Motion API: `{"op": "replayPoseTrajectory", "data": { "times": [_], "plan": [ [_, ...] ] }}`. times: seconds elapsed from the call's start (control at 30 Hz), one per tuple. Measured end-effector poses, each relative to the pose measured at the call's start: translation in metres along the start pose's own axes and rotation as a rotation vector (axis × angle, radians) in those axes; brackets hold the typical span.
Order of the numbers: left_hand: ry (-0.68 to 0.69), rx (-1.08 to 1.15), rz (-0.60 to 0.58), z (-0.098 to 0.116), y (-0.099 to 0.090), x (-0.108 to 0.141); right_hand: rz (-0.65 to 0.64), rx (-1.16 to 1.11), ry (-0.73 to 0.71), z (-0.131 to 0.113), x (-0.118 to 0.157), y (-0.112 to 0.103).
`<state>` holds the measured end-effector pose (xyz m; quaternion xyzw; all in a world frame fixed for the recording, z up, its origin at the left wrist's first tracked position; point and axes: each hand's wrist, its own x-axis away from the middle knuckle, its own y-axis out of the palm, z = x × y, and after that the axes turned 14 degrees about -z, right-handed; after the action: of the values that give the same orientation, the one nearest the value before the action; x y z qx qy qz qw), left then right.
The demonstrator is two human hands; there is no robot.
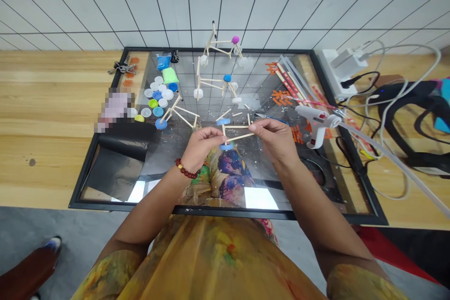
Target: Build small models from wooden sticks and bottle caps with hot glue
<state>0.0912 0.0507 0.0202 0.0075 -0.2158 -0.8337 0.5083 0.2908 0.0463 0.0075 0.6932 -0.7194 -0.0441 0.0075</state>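
Between my two hands is a small stick frame (241, 127) made of pale wooden sticks, with a blue bottle cap (223, 122) and a second blue cap (226, 147) as wheels at its left end. My left hand (204, 147) pinches the frame near the lower cap. Thumb and fingers of my right hand (276, 138) close on its right end, where a short stick stands up. Left of my hands lies another stick model (183, 113) with a blue cap. Behind stand a model with a blue ball (227, 78) and one with a magenta ball (235, 40).
A white glue gun (316, 124) stands at the right near bundled sticks (290, 82) and a power strip (337, 75) with cables. Loose bottle caps (158, 96) and a black sheet (116, 168) lie left on the framed glass panel (225, 212). Another person's leg (31, 267) shows lower left.
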Motion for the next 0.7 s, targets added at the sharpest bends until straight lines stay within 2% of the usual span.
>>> {"op": "replayPoseTrajectory", "data": {
  "times": [0.7],
  "plan": [
    [0.011,-0.029,0.004,-0.0017,-0.0001,-0.0002,-0.034,-0.063,-0.028,0.0005,0.0004,0.0]
  ]
}}
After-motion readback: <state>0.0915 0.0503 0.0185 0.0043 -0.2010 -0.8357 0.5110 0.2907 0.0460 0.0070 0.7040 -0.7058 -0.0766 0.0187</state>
